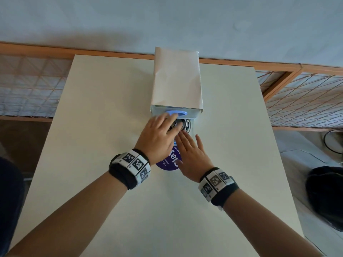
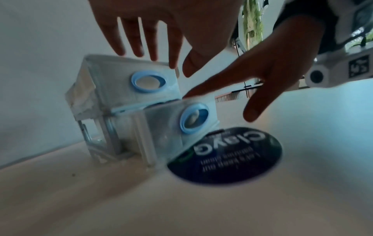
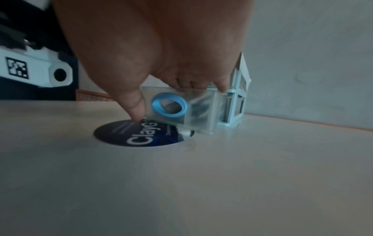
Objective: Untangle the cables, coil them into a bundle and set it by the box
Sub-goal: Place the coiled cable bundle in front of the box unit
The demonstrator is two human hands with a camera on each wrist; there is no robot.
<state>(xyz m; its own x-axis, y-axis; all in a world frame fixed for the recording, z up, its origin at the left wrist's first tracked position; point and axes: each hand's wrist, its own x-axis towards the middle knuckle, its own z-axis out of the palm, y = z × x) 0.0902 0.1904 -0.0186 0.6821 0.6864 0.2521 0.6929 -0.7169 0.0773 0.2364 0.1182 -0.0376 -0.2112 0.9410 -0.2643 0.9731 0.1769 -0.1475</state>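
Pale tabletop (image 1: pixel 111 108) carries the paper-covered box (image 1: pixel 176 76) at its far edge, coiled cables (image 1: pixel 182 125) in its pulled-out lower drawer (image 2: pixel 161 124). From the left wrist, the left hand (image 2: pixel 161 24) spreads straight fingers above the box, holding nothing. From the right wrist, the right hand (image 3: pixel 161 47) has fingertips on the drawer top and thumb on a dark round sticker (image 3: pixel 129 135).

Evenly and softly lit from above in the head view, with faint shadows under both forearms on the table (image 1: pixel 115 93). Strongly bowed at the edges by the wide lens. Dimmer and bluish in both wrist views, smeared with motion blur around the drawer (image 2: pixel 161 127), grainy throughout.
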